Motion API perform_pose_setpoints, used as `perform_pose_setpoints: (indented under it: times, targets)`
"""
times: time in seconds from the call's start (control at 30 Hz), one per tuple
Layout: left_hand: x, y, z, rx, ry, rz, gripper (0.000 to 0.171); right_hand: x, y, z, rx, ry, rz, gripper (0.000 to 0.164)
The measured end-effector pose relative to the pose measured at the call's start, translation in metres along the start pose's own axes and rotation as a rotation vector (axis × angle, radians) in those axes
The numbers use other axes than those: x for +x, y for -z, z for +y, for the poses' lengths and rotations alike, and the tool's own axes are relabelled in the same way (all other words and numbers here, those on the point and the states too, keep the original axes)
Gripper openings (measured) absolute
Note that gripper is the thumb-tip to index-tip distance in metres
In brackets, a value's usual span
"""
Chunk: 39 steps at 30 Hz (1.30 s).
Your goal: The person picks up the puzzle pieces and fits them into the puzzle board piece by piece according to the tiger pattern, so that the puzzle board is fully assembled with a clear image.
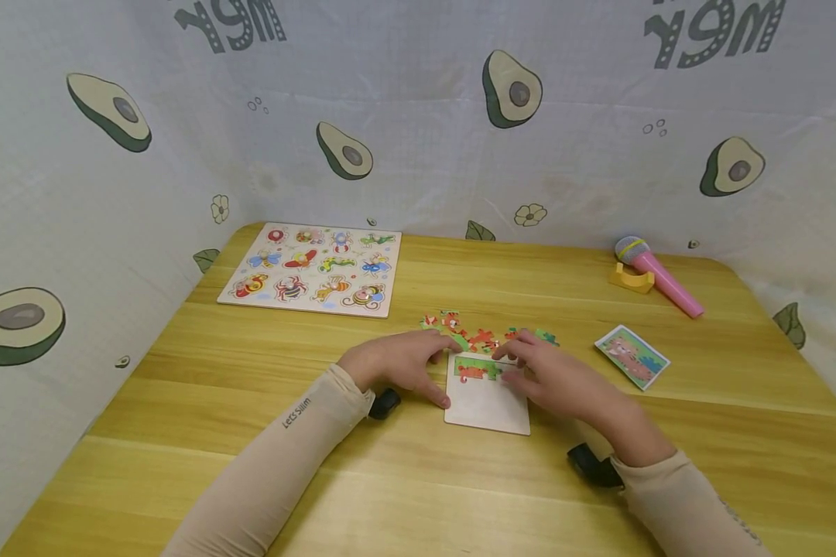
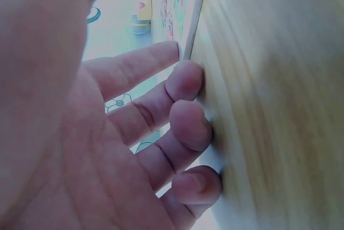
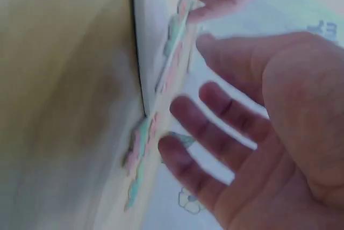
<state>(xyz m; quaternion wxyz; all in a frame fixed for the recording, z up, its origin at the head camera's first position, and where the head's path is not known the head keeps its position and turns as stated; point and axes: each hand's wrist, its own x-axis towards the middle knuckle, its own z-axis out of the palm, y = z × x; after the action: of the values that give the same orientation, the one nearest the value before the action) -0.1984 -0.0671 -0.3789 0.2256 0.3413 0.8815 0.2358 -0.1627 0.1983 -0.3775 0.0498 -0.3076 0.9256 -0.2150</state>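
Note:
A square white puzzle board point(image 1: 486, 406) lies on the table, with joined puzzle pieces point(image 1: 470, 370) in green and orange along its upper left. My left hand point(image 1: 407, 360) is at the board's left side, thumb by the left edge and index finger at the top corner. In the left wrist view, that index fingertip meets the board's edge and the other fingertips rest on the table. Over the board's right part is my right hand point(image 1: 553, 379), its fingers spread and nothing between them in the right wrist view. Loose puzzle pieces point(image 1: 484, 339) lie just beyond the board, partly hidden by my hands.
A picture card point(image 1: 632, 357) lies to the right. Behind it, a pink toy microphone point(image 1: 669, 285) leans on a yellow stand point(image 1: 631, 278). An insect peg puzzle point(image 1: 310, 269) occupies the back left. A curtain point(image 1: 432, 155) printed with avocados surrounds the table.

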Motion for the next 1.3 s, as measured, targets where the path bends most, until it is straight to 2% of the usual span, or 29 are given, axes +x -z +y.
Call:
perform_pose_setpoints:
  times: [0.13,0.23,0.27,0.43,0.63,0.9,1.13,1.3]
  targets:
    - [-0.001,0.0,0.0,-0.012,0.001,0.002,0.08,-0.001,0.01,0.009,-0.008,-0.131,0.094,0.022]
    - [-0.001,-0.001,-0.001,-0.015,-0.002,0.004,0.08,-0.003,0.016,0.021,-0.028,-0.239,0.107,0.027]
    - [-0.001,-0.001,-0.001,-0.015,-0.002,0.004,0.08,-0.003,0.017,0.025,-0.032,-0.251,0.103,0.029]
    - [-0.002,-0.001,-0.001,-0.019,0.0,0.003,0.08,-0.005,0.015,0.043,-0.105,-0.244,0.061,0.038]
    - [-0.002,-0.002,-0.001,-0.013,-0.002,0.004,0.08,-0.007,0.011,0.048,-0.181,-0.221,0.025,0.04]
    - [-0.002,-0.002,-0.001,-0.006,-0.005,0.004,0.079,-0.005,0.012,0.05,-0.16,-0.202,0.093,0.029]
    - [-0.001,-0.001,0.0,-0.017,-0.003,0.002,0.08,-0.007,0.013,0.047,-0.081,-0.282,0.113,0.037]
    - [-0.001,-0.001,-0.001,-0.014,-0.004,0.003,0.081,-0.007,0.017,0.046,-0.041,-0.32,0.127,0.032]
